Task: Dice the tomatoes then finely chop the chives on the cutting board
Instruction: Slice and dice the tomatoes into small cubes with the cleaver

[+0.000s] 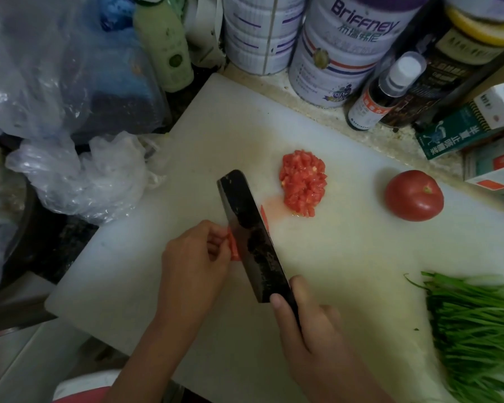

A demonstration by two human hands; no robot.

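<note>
On the white cutting board (346, 257), the left hand (192, 257) pinches a thin tomato strip (234, 248) with curled fingers, right against the cleaver (250, 231), whose handle the right hand (309, 330) grips. To my eye, the fingertips want tucking back and the blade dropping straight, in even steps. Further right lie the diced pile (303, 183), a whole tomato (413, 195) and the uncut chives (474, 324).

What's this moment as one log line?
left hand: holds tomato piece | right hand: grips cleaver | diced pile on board | whole tomato, chives uncut
</note>
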